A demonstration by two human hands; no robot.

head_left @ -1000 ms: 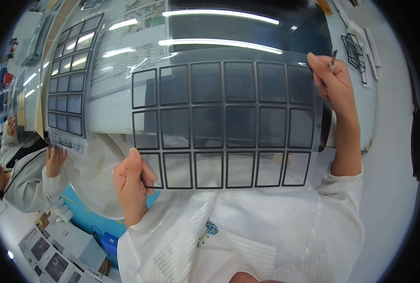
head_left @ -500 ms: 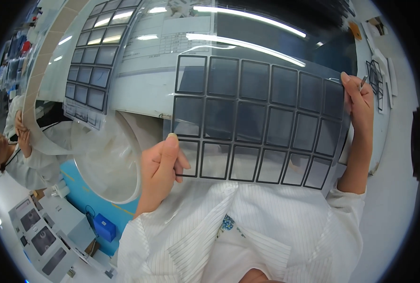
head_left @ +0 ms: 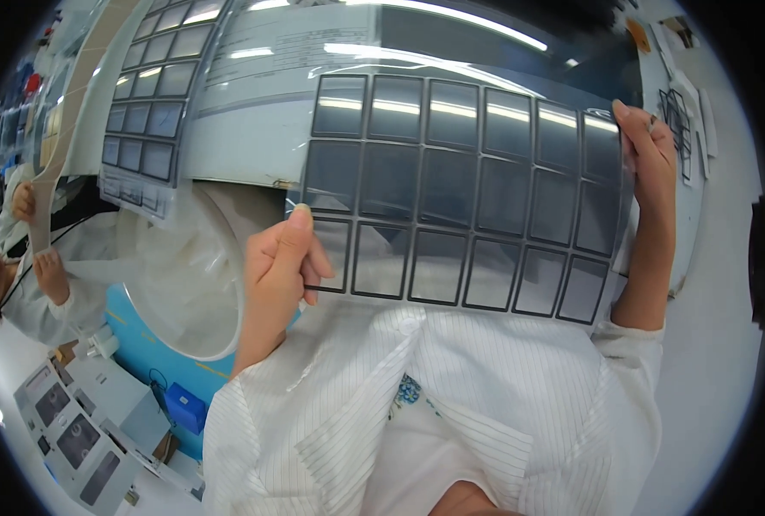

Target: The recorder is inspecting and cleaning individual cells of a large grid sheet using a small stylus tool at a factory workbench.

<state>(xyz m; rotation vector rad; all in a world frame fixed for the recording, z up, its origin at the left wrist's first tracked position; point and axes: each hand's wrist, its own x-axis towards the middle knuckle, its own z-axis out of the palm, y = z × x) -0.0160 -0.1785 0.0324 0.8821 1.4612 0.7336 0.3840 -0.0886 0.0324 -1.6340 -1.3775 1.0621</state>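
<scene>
A transparent film sheet (head_left: 451, 193) spans the space in front of my chest, printed with a grid of black-outlined rectangles. My left hand (head_left: 277, 262) grips its lower left corner, thumb on top and fingers curled underneath. At the upper right corner, my right hand (head_left: 649, 159) pinches the edge between thumb and fingers. Ceiling lights reflect in bright bands across the upper row. More sheets with the same kind of grid, a stack (head_left: 160, 95), lie at the left on the worktable.
Beyond the sheet are a printed form (head_left: 301, 56) and a dark surface (head_left: 503, 39). A white bin (head_left: 236, 301) with a clear liner stands left of my forearm. Thin black frames (head_left: 676, 120) lie at the right. A co-worker (head_left: 34, 245) is at far left; a blue box (head_left: 184, 408) is lower left.
Both hands have raised the sheet in view and shifted it slightly left. Light bands now cross its upper row. The co-worker's hands have moved apart.
</scene>
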